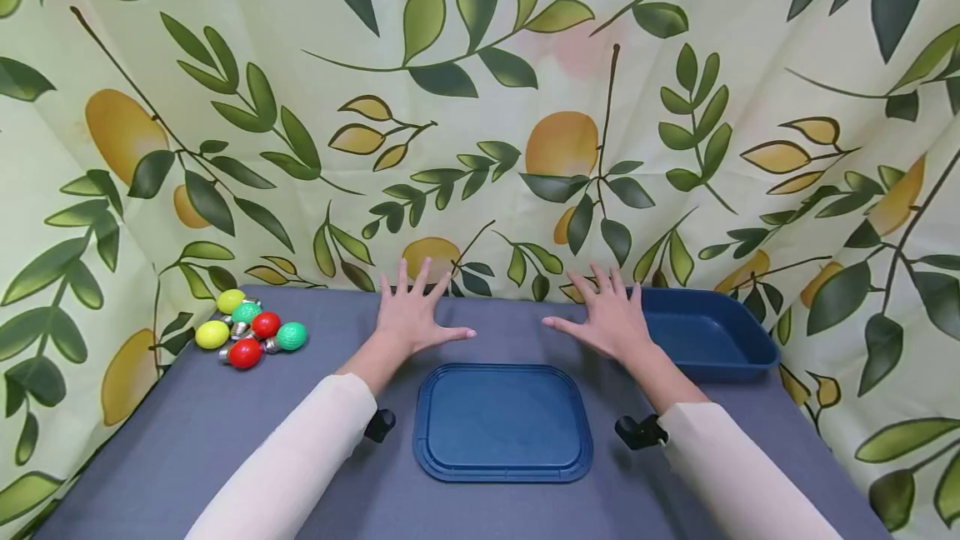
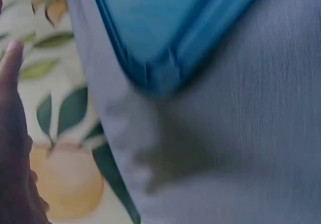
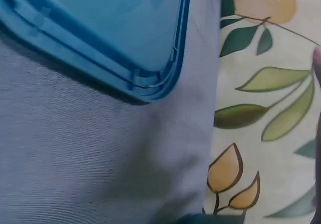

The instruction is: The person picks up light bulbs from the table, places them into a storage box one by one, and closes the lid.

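Fingers spread wide, my left hand (image 1: 408, 319) is held in the air over the far part of the table and holds nothing. Likewise spread and without anything in it, my right hand (image 1: 611, 319) hovers just left of a deep blue tray (image 1: 708, 369). Between my forearms a flat blue lid (image 1: 504, 423) lies on the table; neither hand touches it. One corner of this lid (image 2: 163, 78) shows in the left wrist view, above the hand's blurred shadow. The right wrist view shows another corner of the lid (image 3: 150, 86).
At the table's far left lies a cluster of bulb-shaped pieces: yellow ones (image 1: 212, 334), red ones (image 1: 245, 353) and green ones (image 1: 292, 336), with silvery screw bases. A leaf-and-fruit patterned cloth (image 1: 480, 132) hangs behind and beside the grey table (image 1: 187, 440).
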A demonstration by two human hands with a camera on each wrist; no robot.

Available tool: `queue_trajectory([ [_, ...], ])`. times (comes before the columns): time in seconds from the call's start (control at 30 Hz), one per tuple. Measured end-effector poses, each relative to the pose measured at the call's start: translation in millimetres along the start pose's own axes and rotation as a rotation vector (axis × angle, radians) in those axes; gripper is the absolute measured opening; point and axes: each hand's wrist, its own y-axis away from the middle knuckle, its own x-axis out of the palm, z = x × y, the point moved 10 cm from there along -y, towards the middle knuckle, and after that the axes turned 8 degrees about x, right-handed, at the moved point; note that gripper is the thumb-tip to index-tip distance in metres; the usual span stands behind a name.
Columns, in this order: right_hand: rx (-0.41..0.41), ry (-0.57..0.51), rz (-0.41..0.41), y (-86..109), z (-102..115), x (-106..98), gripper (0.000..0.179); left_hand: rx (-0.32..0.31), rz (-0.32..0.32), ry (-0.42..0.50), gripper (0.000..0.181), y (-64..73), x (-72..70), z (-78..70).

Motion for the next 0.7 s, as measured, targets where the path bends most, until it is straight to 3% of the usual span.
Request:
queue_trajectory([
  [0.1, -0.006, -0.073, -0.1, 14.4, -16, -11, 0.092, 0.038, -0.017, 0.065, 0.099, 0.3, 6.0, -21.8],
  [0.23, 0.032, -0.144, -0.2, 30.7, -47, -21, 0.089, 0.1, -0.017, 0.139, 0.091, -1.7, 13.9, -61.8],
  [0.37, 0.117, -0.213, -0.282, 46.5, -90, -32, 0.082, 0.142, -0.005, 0.258, 0.092, -7.6, 24.4, -103.2],
  [0.57, 0.301, -0.33, -0.339, 72.4, -148, -40, 0.076, 0.136, -0.003, 0.467, 0.091, -13.0, 41.4, -149.9],
  [0.7, 0.395, -0.366, -0.361, 89.9, -183, -41, 0.071, 0.143, -0.001, 0.53, 0.086, -13.9, 51.2, -182.2],
])
